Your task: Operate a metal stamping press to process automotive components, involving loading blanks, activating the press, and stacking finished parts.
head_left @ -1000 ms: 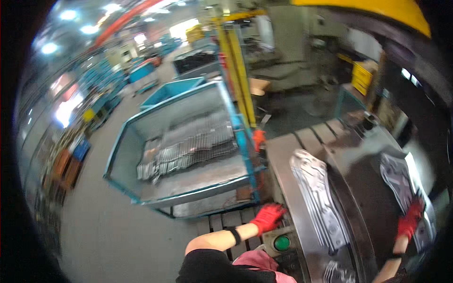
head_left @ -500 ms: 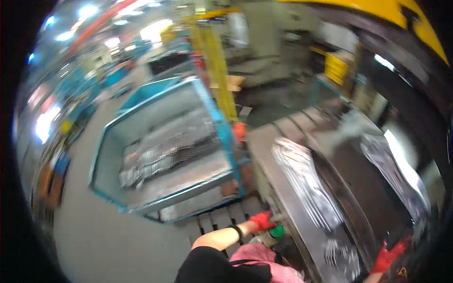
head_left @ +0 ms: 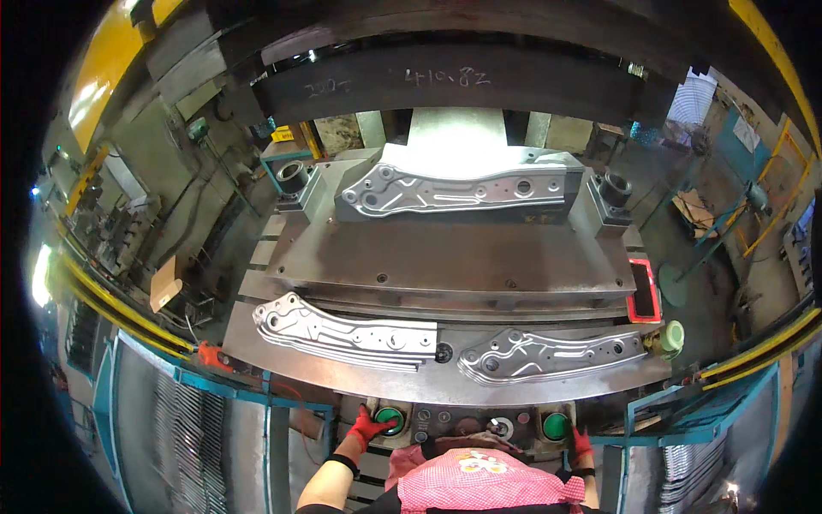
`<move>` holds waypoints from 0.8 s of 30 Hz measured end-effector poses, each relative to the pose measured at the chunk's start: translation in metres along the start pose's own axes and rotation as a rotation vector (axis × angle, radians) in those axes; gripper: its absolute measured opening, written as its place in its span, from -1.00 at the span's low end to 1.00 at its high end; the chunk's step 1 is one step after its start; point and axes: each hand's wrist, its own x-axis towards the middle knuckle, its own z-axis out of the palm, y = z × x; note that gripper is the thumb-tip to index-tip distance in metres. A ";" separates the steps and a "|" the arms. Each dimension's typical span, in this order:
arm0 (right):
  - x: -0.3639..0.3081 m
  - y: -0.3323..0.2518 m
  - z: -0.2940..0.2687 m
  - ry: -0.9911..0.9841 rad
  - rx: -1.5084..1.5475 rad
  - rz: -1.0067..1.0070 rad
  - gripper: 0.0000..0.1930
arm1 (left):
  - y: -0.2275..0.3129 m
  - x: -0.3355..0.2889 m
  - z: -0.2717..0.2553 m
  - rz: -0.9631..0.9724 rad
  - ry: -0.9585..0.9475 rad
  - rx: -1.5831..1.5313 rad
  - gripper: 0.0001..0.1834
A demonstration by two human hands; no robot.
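Gloved in red, my left hand (head_left: 368, 427) has its fingers apart at the rim of the left green push button (head_left: 390, 420). My right hand (head_left: 581, 444), also in a red glove, is beside the right green push button (head_left: 556, 426), fingers stretched out; its thumb is hard to see. Neither hand holds anything. Beyond the buttons, stamped metal parts (head_left: 342, 332) lie stacked at the left front of the press bed, and another stack of stamped parts (head_left: 556, 355) lies at the right front. One shaped metal part (head_left: 479, 190) rests on the die farther back.
The dark press ram (head_left: 454, 81) spans overhead. Round guide bushings (head_left: 292, 176) flank the die. A red-framed tray (head_left: 644, 291) and a pale green round object (head_left: 672, 337) sit at the bed's right edge. Blue-framed bins (head_left: 184, 377) with stacked metal parts stand on both sides.
My view has swung from the blue bin at left to face the press squarely. My right hand has moved from near the bed to beside the right button; my left remains by its button.
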 end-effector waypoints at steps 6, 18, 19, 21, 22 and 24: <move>0.059 0.066 0.021 -0.070 0.145 -0.043 0.08 | 0.037 -0.012 -0.005 0.017 -0.016 0.080 0.51; -0.010 -0.037 0.033 0.148 -0.172 -0.095 0.05 | -0.005 0.016 0.010 0.058 0.132 -0.062 0.43; -0.012 -0.038 0.032 0.176 -0.218 -0.114 0.05 | -0.003 0.017 0.010 0.056 0.137 -0.051 0.42; -0.015 -0.046 0.032 0.179 -0.313 -0.030 0.05 | -0.006 0.018 0.010 0.047 0.155 -0.035 0.41; -0.017 -0.048 0.032 0.176 -0.361 0.011 0.05 | -0.009 0.019 0.009 0.072 0.156 -0.046 0.40; -0.016 -0.044 0.032 0.146 -0.244 -0.027 0.06 | -0.009 0.019 0.009 0.122 0.154 -0.069 0.38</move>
